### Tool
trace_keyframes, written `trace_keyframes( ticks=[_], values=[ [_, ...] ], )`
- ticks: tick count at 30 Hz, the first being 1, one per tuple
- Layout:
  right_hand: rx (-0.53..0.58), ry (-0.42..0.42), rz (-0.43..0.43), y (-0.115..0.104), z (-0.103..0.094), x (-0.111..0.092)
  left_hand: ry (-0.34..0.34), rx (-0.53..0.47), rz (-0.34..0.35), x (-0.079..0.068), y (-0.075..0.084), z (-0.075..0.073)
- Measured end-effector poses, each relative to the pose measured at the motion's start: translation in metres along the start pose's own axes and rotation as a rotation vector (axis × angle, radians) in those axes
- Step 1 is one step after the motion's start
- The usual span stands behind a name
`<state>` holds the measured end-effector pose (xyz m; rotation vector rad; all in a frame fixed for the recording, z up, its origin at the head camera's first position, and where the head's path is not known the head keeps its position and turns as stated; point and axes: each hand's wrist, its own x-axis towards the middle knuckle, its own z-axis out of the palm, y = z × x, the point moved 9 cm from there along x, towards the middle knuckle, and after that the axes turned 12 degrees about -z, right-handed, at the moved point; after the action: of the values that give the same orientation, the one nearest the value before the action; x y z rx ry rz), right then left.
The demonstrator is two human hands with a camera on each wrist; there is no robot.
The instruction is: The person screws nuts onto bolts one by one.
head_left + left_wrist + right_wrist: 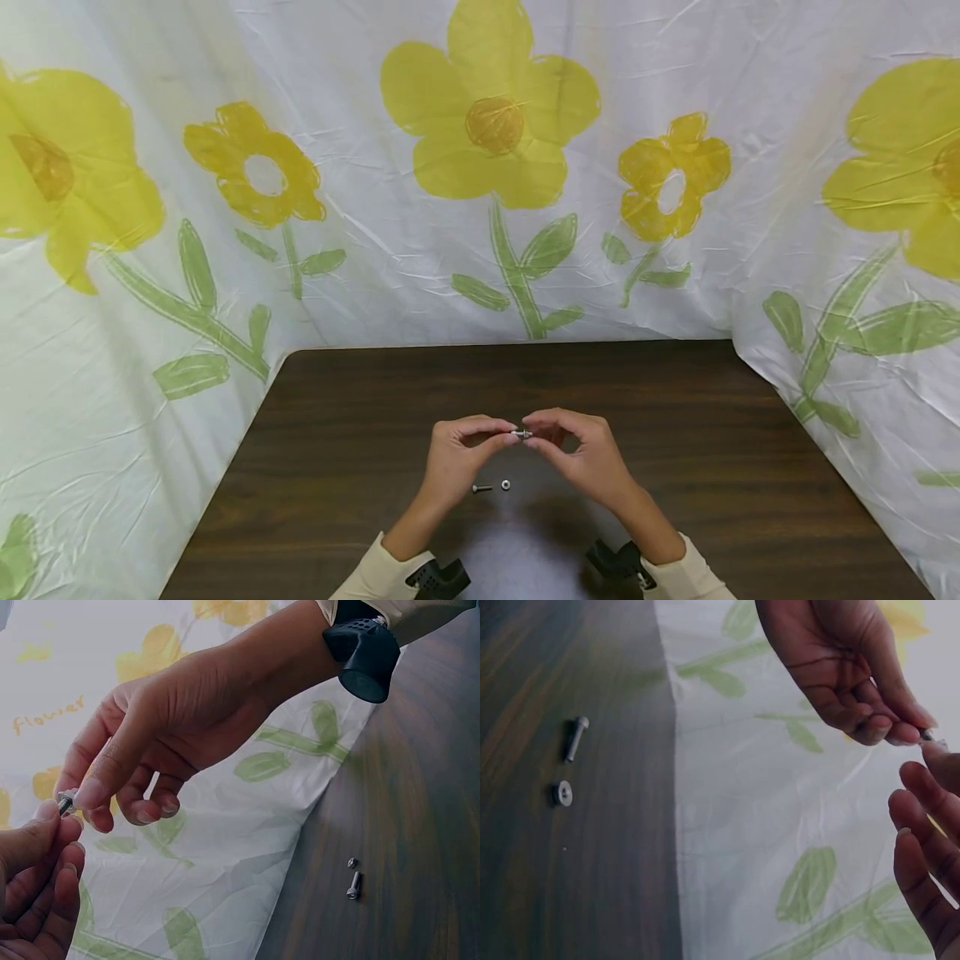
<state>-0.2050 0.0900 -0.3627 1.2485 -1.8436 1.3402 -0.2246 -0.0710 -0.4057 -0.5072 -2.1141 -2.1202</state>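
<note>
In the head view my hands meet above the table, fingertips close together around a small metal bolt (522, 434). The left hand (452, 457) pinches one end of the bolt between thumb and index finger. Thumb and fingers of the right hand (588, 454) pinch a nut (69, 794) at the other end; fingertips partly hide both pieces. Below the hands, a second bolt (482, 488) lies on its side on the table. Beside it is another nut (506, 485), lying flat with its hole showing in the right wrist view.
The dark wood-grain table (360, 392) spreads under the hands. A white cloth (337, 292) with printed yellow flowers hangs along its back and both sides. Black wrist cameras (442, 577) sit at both sleeve cuffs.
</note>
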Motion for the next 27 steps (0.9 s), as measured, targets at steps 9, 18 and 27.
trace_keyframes(
  ticks=[9, 18, 27],
  values=[
    [0.007, -0.003, 0.002, 0.012, 0.003, -0.01, -0.003, -0.01, 0.004, 0.0, 0.0, 0.0],
    [-0.025, -0.04, 0.051, 0.018, 0.005, -0.013, -0.004, -0.008, -0.015, -0.001, 0.0, 0.001],
    [-0.027, -0.023, 0.035, 0.016, 0.006, -0.01, -0.004, -0.006, -0.025, 0.001, -0.005, 0.0]
  ],
)
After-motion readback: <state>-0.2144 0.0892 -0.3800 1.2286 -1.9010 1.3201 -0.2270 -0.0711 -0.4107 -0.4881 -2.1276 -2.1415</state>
